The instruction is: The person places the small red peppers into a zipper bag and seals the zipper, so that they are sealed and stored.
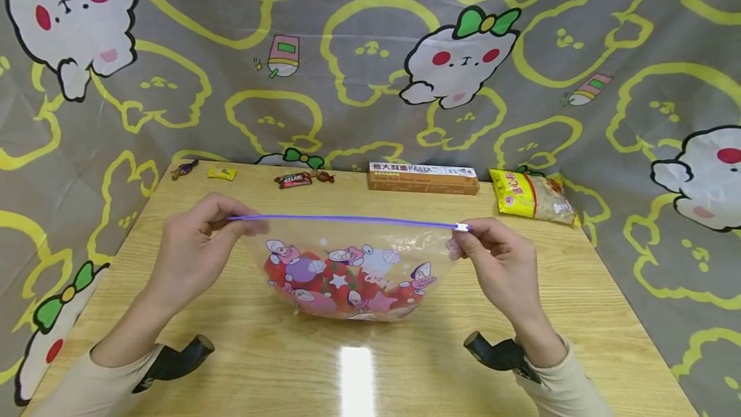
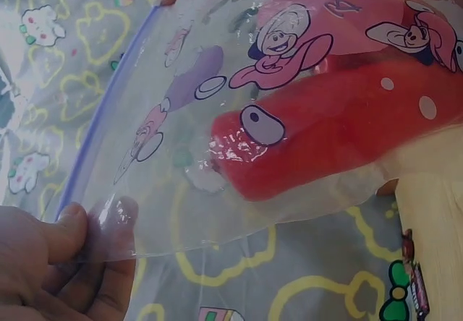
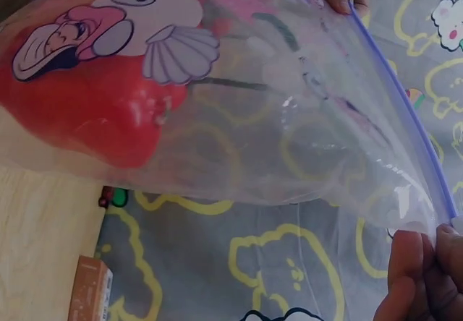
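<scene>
A clear zip bag [image 1: 353, 275] printed with cartoon figures, shells and stars hangs upright over the wooden table, its purple zip strip [image 1: 347, 219] stretched nearly level. My left hand [image 1: 193, 250] pinches the bag's upper left corner between thumb and fingers. At the other end, my right hand [image 1: 506, 269] pinches the upper right corner, right beside the white slider [image 1: 462, 227]. Inside lie glossy red vegetables, likely bell peppers [image 3: 94, 118], with green stems partly showing through the plastic. The print hides much of them, and whether the strip is sealed I cannot tell.
Along the table's back edge lie a purple wrapped candy [image 1: 184, 170], a yellow candy [image 1: 222, 174], a red-and-black candy [image 1: 293, 179] and a pasta box [image 1: 424, 179]. A yellow food packet [image 1: 534, 196] is at the back right. Patterned grey cloth [image 1: 347, 82] surrounds the table.
</scene>
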### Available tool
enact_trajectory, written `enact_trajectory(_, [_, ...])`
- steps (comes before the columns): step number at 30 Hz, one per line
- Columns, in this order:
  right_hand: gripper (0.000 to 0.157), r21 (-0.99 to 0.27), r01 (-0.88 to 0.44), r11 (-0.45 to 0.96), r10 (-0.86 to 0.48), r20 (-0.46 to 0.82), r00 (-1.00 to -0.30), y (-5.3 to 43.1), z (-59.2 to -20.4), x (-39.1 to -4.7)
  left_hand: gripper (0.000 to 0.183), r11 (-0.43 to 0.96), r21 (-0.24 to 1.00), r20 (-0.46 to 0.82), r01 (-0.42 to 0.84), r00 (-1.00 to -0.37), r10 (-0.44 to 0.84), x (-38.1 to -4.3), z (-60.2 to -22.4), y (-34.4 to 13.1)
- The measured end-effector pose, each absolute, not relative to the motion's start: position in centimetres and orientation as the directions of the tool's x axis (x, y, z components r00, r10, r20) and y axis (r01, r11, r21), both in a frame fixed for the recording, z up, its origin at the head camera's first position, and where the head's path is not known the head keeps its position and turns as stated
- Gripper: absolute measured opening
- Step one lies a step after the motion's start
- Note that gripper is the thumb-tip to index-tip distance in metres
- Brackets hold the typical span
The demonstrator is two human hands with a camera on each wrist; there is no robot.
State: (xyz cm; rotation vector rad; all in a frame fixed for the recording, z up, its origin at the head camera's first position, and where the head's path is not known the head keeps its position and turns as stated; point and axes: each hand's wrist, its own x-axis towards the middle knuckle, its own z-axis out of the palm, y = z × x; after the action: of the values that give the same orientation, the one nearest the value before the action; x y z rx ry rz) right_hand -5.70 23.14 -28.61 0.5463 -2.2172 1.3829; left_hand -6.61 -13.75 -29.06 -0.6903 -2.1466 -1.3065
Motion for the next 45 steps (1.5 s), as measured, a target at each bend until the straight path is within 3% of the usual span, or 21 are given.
enact_trajectory(4, [0.009, -0.719, -0.537, 0.442, -0.068, 0.570, -0.819, 23.1, -28.5, -5.7, 0.018, 0.423, 0.623, 0.669, 0.658, -0.728, 0.148, -6.8, -29.1, -13.9])
enact_trajectory(7, [0.008, -0.725, -0.535, 0.435, -0.067, 0.566, -0.822, 23.0, -28.4, -5.7, 0.018, 0.504, 0.546, 0.699, 0.669, -0.695, 0.167, -6.8, -28.7, -13.7])
enact_trajectory(9, [0.008, -0.738, -0.528, 0.421, -0.061, 0.558, -0.828, 22.9, -28.4, -5.7, 0.016, 0.571, 0.430, 0.751, 0.699, -0.628, 0.204, -6.9, -28.2, -13.0])
enact_trajectory(14, [0.008, -0.758, -0.513, 0.403, -0.032, 0.548, -0.836, 22.7, -28.4, -5.6, 0.027, 0.587, 0.070, 0.866, 0.807, -0.341, 0.365, -6.9, -26.3, -8.8])
enact_trajectory(16, [0.007, -0.761, -0.513, 0.397, -0.025, 0.550, -0.835, 22.7, -28.3, -5.6, 0.027, 0.555, -0.002, 0.852, 0.832, -0.290, 0.437, -6.7, -25.5, -6.2])
enact_trajectory(18, [0.007, -0.761, -0.518, 0.389, -0.023, 0.555, -0.832, 22.6, -28.2, -5.6, 0.028, 0.542, -0.034, 0.812, 0.840, -0.293, 0.505, -6.5, -24.8, -3.5])
enact_trajectory(23, [0.006, -0.740, -0.536, 0.406, -0.025, 0.577, -0.816, 22.6, -28.2, -5.4, 0.033, 0.573, -0.070, 0.683, 0.817, -0.380, 0.624, -7.1, -24.4, 2.0])
enact_trajectory(27, [0.010, -0.717, -0.581, 0.385, -0.052, 0.612, -0.789, 22.5, -28.3, -5.3, 0.024, 0.583, -0.099, 0.682, 0.807, -0.372, 0.630, -8.0, -24.8, 4.3])
enact_trajectory(31, [0.013, -0.702, -0.630, 0.333, -0.082, 0.644, -0.761, 22.4, -28.2, -5.3, 0.012, 0.558, -0.083, 0.720, 0.826, -0.337, 0.607, -8.5, -25.2, 5.1])
enact_trajectory(36, [0.014, -0.710, -0.635, 0.306, -0.059, 0.651, -0.757, 22.4, -28.1, -5.2, 0.003, 0.533, -0.042, 0.711, 0.845, -0.349, 0.610, -8.6, -25.3, 5.1])
enact_trajectory(45, [0.015, -0.721, -0.675, 0.158, -0.034, 0.679, -0.733, 22.3, -27.4, -5.1, 0.010, 0.509, -0.027, 0.661, 0.861, -0.367, 0.655, -8.6, -24.9, 4.8])
